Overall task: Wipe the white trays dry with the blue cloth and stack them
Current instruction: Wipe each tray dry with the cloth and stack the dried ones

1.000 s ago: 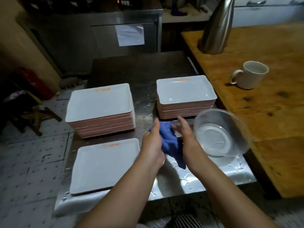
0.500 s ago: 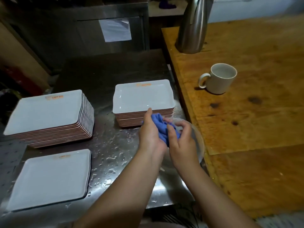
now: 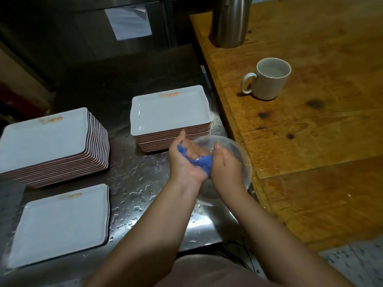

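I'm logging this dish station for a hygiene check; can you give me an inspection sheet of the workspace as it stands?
Surface: steel counter, wet with scattered droplets.
Job's things: tall tray stack at left; shorter tray stack behind the hands; low tray stack nearest; blue cloth bunched over the clear bowl.
Clutter: white mug and steel jug on the wooden table.
Grippers: left hand and right hand both grip the cloth.
Cables: nothing seen.
Surroundings: steel cabinet with a paper sheet stuck on.
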